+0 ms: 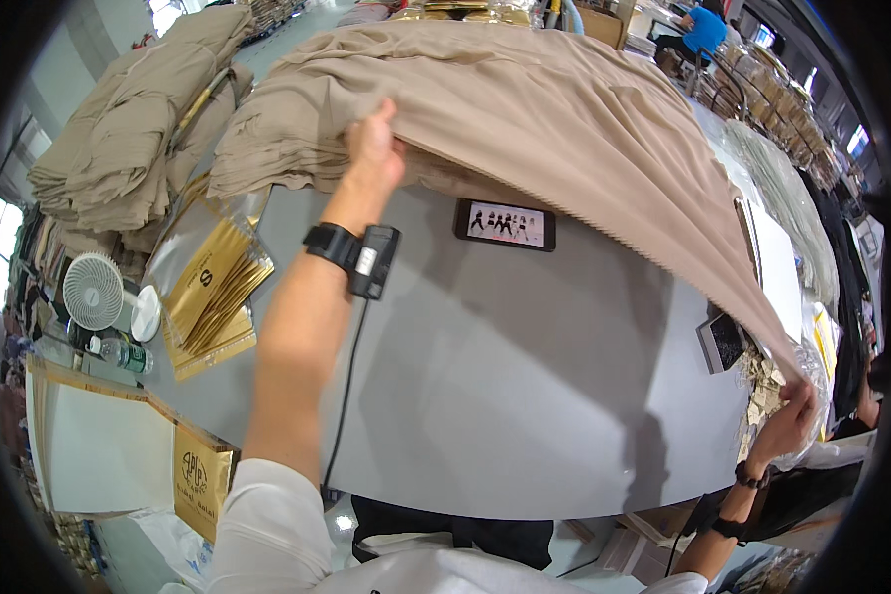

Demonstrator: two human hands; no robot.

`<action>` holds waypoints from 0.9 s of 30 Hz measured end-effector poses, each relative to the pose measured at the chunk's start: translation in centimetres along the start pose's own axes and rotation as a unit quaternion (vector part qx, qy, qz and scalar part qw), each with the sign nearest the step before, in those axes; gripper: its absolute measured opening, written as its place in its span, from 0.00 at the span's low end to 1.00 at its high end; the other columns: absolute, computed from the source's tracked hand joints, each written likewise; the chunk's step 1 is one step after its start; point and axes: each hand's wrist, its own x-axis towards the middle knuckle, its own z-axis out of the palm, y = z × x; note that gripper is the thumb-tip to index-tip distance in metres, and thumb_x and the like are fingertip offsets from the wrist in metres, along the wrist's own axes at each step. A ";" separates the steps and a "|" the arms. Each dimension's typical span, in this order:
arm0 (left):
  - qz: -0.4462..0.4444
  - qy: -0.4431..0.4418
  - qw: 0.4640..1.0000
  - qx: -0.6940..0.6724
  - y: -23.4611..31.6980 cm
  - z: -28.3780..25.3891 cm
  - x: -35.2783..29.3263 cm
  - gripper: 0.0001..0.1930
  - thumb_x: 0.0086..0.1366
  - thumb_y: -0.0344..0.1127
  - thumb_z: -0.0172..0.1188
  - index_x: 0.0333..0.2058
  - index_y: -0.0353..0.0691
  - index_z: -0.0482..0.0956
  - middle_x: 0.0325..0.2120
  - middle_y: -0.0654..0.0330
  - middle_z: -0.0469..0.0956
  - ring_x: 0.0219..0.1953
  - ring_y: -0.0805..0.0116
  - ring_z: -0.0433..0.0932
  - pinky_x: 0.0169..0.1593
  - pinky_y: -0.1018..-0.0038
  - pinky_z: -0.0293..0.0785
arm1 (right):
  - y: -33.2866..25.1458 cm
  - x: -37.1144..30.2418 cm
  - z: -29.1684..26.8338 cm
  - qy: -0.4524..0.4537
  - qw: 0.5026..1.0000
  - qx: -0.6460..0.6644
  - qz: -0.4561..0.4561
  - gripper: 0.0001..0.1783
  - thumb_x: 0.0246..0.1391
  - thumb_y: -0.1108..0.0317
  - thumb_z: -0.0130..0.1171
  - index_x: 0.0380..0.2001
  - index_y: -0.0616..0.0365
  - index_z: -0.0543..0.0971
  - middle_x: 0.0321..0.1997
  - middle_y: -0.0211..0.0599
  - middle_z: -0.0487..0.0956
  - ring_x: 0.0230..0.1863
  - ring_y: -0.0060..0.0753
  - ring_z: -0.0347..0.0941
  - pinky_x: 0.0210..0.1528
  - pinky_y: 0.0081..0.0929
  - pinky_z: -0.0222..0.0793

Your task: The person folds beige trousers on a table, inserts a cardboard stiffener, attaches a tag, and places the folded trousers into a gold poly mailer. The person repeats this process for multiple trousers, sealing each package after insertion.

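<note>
A large beige cloth with a finely toothed edge spreads over a pile of folded beige cloth at the back of the grey table. Its near edge runs in a taut slant between my hands. My left hand, slightly blurred, is closed on this edge at the far left. At the lower right, my right hand pinches the cloth's corner, drawn toward me past the table's side. Beneath the slanting edge lies a phone with a lit screen.
Folded beige cloths are stacked at left. Nearby are gold packets, a white fan, a water bottle and an open carton. A small dark box stands at right. A cable hangs from my left wrist device. Another person sits far right.
</note>
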 end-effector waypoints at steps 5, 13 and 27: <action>0.099 0.094 0.989 -0.050 7.2 -5.8 5.9 0.22 0.72 0.30 0.61 0.60 0.25 0.73 0.58 0.46 0.77 0.57 0.53 0.78 0.61 0.56 0.76 | 0.9 -2.0 -1.9 -0.042 0.999 0.010 -0.031 0.14 0.74 0.63 0.55 0.47 0.61 0.84 0.35 0.31 0.84 0.32 0.21 0.77 0.40 0.23 0.74; 0.112 0.227 0.967 -0.014 11.1 -15.9 6.8 0.21 0.69 0.26 0.59 0.59 0.24 0.74 0.57 0.44 0.78 0.53 0.50 0.82 0.55 0.54 0.80 | 16.2 7.5 -7.5 -0.046 0.992 -0.016 0.115 0.25 0.74 0.47 0.54 0.50 0.59 0.84 0.39 0.29 0.82 0.38 0.22 0.74 0.44 0.22 0.71; 0.301 0.118 0.784 0.530 10.5 -15.9 -10.3 0.24 0.67 0.46 0.71 0.30 0.24 0.83 0.24 0.44 0.83 0.27 0.52 0.82 0.37 0.60 0.76 | -10.9 -0.5 4.6 -0.332 0.908 0.069 -0.247 0.12 0.56 0.84 0.64 0.44 0.63 0.84 0.41 0.40 0.86 0.43 0.38 0.83 0.50 0.32 0.77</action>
